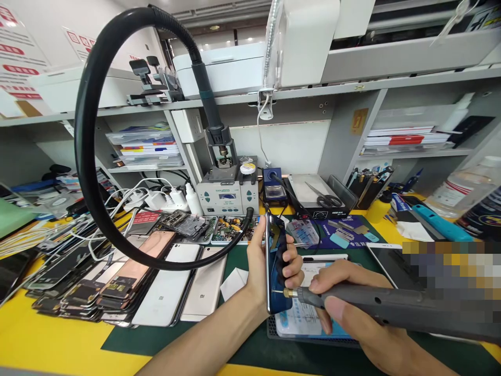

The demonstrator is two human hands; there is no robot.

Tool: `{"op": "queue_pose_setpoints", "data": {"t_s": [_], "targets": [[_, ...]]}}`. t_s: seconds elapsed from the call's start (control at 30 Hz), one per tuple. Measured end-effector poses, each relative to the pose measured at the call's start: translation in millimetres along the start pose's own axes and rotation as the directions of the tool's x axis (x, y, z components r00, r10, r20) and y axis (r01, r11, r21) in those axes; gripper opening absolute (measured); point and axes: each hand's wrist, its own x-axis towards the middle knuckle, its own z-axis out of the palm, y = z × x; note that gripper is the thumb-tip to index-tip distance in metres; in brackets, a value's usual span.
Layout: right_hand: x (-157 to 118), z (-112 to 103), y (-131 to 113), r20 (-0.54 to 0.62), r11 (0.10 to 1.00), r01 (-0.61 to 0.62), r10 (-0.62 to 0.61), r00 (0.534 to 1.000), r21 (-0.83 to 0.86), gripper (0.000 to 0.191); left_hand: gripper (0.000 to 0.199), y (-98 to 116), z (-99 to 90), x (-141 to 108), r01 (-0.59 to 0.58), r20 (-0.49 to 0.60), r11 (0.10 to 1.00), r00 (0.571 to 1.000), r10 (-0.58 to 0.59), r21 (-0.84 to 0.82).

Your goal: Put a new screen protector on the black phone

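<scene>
My left hand (258, 266) is wrapped round a smartphone (277, 261) and holds it upright, tilted on its long edge, its dark glossy face turned to the right. In my right hand (352, 297) lies a thick grey rotary tool (376, 304) with a brass collet. Its thin tip points left and reaches the phone's lower face; whether it touches the glass I cannot tell. Beneath both hands is a pale blue and white printed pad (299, 318) on a black perforated base. A white pen-like stick (324, 257) lies just behind my right hand.
A hot-air station (227, 197) stands behind, its black hose (84, 130) looping in front on the left. Phones, including a white one (166, 292), and stacked screens cover the left. Scissors (326, 197) rest on a box at back right. A tablet-like device (385, 261) lies right.
</scene>
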Motion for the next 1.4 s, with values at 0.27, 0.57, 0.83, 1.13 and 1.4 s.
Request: {"op": "queue_pose_setpoints", "data": {"t_s": [0.27, 0.57, 0.83, 1.13, 1.4], "targets": [[1.7, 1.9, 1.8, 0.084, 1.000, 0.027, -0.027, 0.996, -0.004, 0.013, 0.066, 0.4, 0.6, 0.2, 0.000, 0.015, 1.000, 1.000, 0.000, -0.014], [5.9, 5.2, 0.1, 0.008, 0.986, -0.002, 0.000, 1.000, 0.168, 0.018, 0.070, 4.8, -2.8, 0.2, 0.001, 0.005, 0.998, 1.000, -0.001, -0.069], [20.0, 5.2, -9.4, -0.270, 0.993, -0.113, 0.105, 0.957, -0.015, 0.044, 0.054, 16.3, 9.9, -7.2, -0.131, -0.073, 0.968, 0.990, 0.118, -0.215], [11.1, 11.1, 7.9, -0.005, 0.914, 0.293, -0.306, 0.952, -0.281, 0.038, 0.050, 14.5, 16.1, -11.6, -0.124, -0.254, 0.984, 0.963, 0.088, -0.131], [14.3, 3.7, 2.5, -0.121, 0.841, 0.449, -0.501, 0.857, -0.302, 0.040, 0.056, -5.0, 20.0, -10.5, 0.088, -0.242, 0.987, 0.969, -0.053, 0.137]]}}
